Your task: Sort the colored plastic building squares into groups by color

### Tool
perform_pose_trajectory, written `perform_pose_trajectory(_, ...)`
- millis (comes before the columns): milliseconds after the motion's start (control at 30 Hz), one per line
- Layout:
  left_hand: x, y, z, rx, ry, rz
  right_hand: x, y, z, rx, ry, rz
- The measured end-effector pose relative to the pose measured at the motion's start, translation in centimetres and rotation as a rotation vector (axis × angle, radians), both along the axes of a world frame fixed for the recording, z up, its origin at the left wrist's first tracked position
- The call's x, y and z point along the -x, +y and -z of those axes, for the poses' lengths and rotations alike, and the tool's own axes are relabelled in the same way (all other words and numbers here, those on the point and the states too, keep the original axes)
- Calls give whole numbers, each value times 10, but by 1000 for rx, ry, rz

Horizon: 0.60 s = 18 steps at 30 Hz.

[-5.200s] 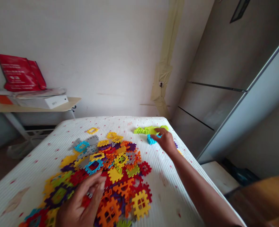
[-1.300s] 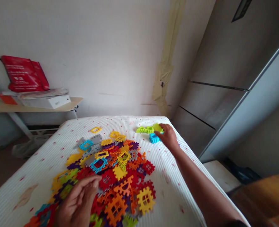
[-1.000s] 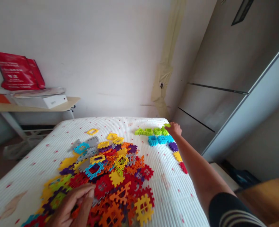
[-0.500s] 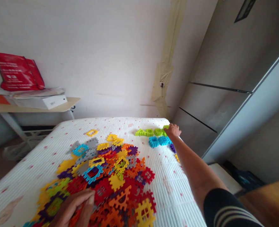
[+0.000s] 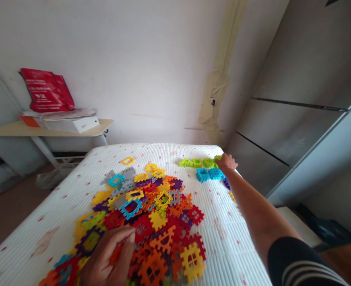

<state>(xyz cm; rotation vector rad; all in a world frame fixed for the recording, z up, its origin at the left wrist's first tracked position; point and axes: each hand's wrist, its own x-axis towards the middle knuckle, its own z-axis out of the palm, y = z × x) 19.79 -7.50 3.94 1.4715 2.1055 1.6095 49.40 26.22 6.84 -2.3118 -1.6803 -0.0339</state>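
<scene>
A heap of coloured interlocking plastic tiles (image 5: pixel 151 214) lies on a white ribbed mat (image 5: pixel 74 182). My left hand (image 5: pixel 110 258) rests on the near edge of the heap, fingers curled and pressed on red and orange tiles. My right hand (image 5: pixel 227 162) reaches to the far right corner, fingers closed at the end of a row of lime green tiles (image 5: pixel 197 163). Two cyan tiles (image 5: pixel 209 174) lie just in front of that row. A purple tile (image 5: pixel 226 183) and a yellow one show beside my forearm.
A lone yellow tile (image 5: pixel 128 161) lies apart near the far edge. A side table (image 5: pixel 44 129) at the back left holds a red bag (image 5: pixel 46 90) and a white box. A grey wardrobe (image 5: pixel 297 115) stands close on the right.
My right hand went from the cyan tile to the far right end of the green row. A third and fourth green tile now lie there. My left hand stayed on the heap.
</scene>
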Motion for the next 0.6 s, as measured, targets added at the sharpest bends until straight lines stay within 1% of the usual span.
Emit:
perform_pose_trajectory(167,-5,2,-4,-43,31,12,2,-3,-4,-2,-14,12)
perform_pose_trajectory(233,-5,1,-3,-64,50,25,4,-7,-10,-57,-37,-9)
perform_pose_trajectory(300,-5,1,-1,-74,68,34,7,-16,-18,-174,-69,-94)
perform_pose_trajectory(367,-5,1,0,-73,88,38,14,-32,-23,-297,-76,-278)
perform_pose_trajectory(433,-5,1,1,-63,120,53,25,-57,-23,-369,-20,-544)
perform_pose_trajectory(533,-6,5,2,-28,212,103,46,-109,-15,-405,142,-971)
perform_pose_trajectory(600,-8,10,0,38,309,150,61,-143,-6,-386,198,-1188)
